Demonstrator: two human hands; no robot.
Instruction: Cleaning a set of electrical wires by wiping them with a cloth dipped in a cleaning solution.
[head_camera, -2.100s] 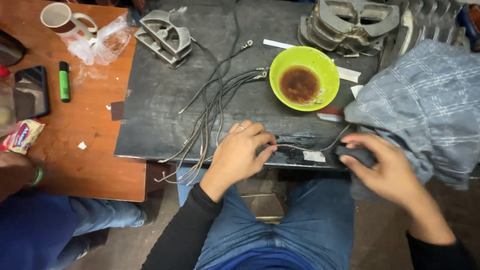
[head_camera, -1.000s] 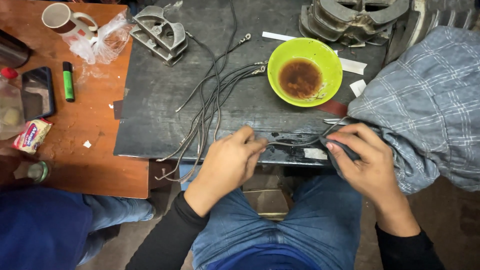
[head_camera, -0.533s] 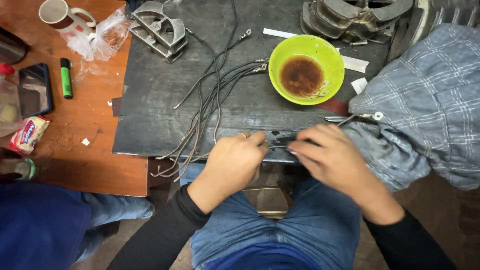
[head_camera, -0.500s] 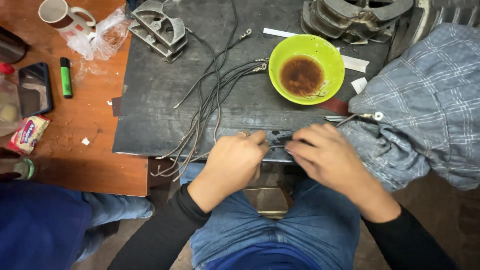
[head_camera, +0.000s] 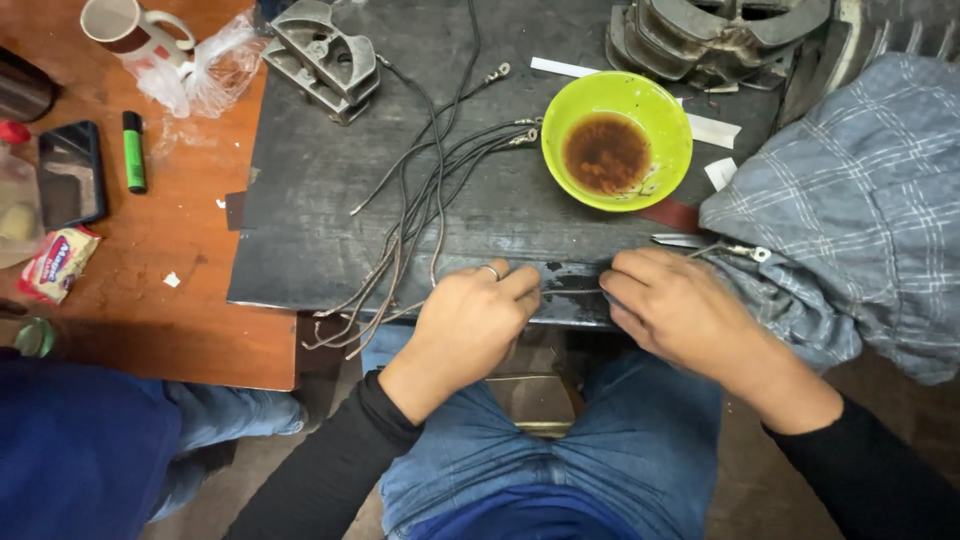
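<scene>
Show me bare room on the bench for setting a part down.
Bare dark mat lies between the metal casting and the wire bundle, down to the near edge. A smaller patch lies between the wires and the green bowl. Crowded: near edge by both hands, far right corner with engine parts and cloth.

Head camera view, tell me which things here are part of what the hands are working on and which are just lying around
In hand:
left hand
right hand
thin wire stretched between their fingers
bundle of grey cables
dark mat

Lying about:
green bowl with brown residue
mug
green marker
phone
snack packet
checked cloth
metal casting
</scene>
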